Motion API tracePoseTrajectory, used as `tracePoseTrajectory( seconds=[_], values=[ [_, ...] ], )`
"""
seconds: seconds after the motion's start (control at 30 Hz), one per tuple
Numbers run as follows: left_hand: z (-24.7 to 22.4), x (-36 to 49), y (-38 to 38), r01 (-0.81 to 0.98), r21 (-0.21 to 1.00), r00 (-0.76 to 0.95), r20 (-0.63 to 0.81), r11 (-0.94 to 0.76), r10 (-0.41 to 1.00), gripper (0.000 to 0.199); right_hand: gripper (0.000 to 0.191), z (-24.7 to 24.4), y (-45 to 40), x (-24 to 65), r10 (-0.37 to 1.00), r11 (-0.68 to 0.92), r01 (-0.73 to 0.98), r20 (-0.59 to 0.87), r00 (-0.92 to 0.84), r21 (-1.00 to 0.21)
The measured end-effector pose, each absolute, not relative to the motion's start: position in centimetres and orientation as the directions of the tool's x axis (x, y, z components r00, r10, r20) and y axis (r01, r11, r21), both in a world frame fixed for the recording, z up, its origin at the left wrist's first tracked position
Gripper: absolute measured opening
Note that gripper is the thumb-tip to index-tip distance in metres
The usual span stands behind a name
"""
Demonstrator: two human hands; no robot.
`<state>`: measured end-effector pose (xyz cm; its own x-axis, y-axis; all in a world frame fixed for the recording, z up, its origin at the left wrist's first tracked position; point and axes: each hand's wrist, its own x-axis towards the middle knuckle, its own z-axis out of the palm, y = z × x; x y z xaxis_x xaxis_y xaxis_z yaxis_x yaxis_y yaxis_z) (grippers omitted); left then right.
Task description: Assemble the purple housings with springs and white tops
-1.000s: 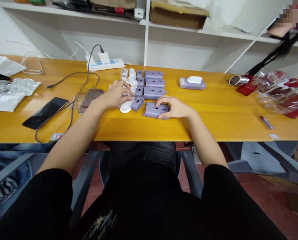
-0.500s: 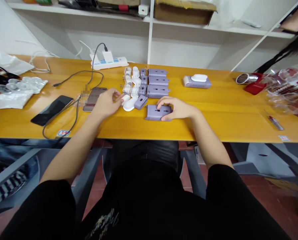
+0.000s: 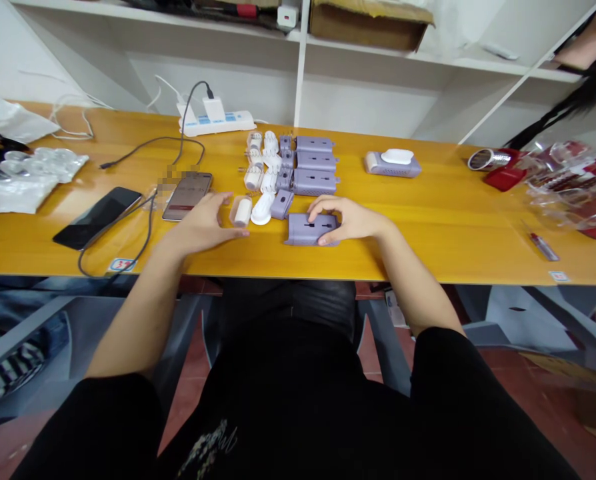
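Note:
My left hand (image 3: 203,225) is open, thumb and fingers spread, at the left of a small white cylindrical part (image 3: 241,211) with a clear side. I cannot tell whether its fingertips touch that part. Beside it lie a white comb-like piece with a round end (image 3: 262,209) and a small purple cap (image 3: 282,204). My right hand (image 3: 348,219) grips the right end of a purple plastic casing (image 3: 299,231) with two dark slots, which lies flat on the table. Behind are rows of matching purple casings (image 3: 315,160), white combs (image 3: 271,160) and cylindrical parts (image 3: 253,177).
Two phones (image 3: 97,217) (image 3: 191,193) and a dark cable (image 3: 151,230) lie on the left of the table. A power strip (image 3: 228,123) stands at the back. Farther right are an assembled purple device (image 3: 393,165), a screwdriver (image 3: 545,247) and red-and-clear parts (image 3: 568,173).
My left hand has let go of the white cylindrical part, opened and drawn back left. That part now lies beside the comb piece. My right hand keeps its grip on the casing.

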<state>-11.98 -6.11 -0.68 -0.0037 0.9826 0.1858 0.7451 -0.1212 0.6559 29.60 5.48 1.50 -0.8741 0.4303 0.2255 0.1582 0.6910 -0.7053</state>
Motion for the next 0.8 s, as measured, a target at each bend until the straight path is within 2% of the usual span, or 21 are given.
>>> tracePoseTrajectory(
  seconds=[0.07,0.13,0.4,0.6,0.8],
  values=[
    [-0.9,-11.7,-6.1,0.745,0.660,-0.009,0.160,-0.100,0.987,0.083,0.063,1.5,5.4,29.5,0.428,0.688,0.156,0.222,-0.876,-0.709],
    [-1.1,-11.5,-6.3,0.720,0.692,-0.026,0.107,-0.056,0.994,0.078,0.063,1.6,5.3,29.4,0.428,0.685,0.157,0.219,-0.877,-0.712],
    [-1.0,-9.9,-8.7,0.583,0.800,0.077,0.117,-0.140,0.990,0.081,0.064,1.7,5.2,29.4,0.429,0.689,0.157,0.223,-0.875,-0.707],
    [-0.1,-8.2,-9.8,0.616,0.771,0.151,0.086,-0.161,0.985,0.082,0.063,1.5,5.2,29.4,0.430,0.688,0.163,0.217,-0.876,-0.707],
    [0.4,-8.3,-9.5,0.737,0.657,0.132,0.092,-0.160,0.987,0.082,0.065,1.3,5.4,29.3,0.420,0.687,0.136,0.239,-0.875,-0.713]
  ],
)
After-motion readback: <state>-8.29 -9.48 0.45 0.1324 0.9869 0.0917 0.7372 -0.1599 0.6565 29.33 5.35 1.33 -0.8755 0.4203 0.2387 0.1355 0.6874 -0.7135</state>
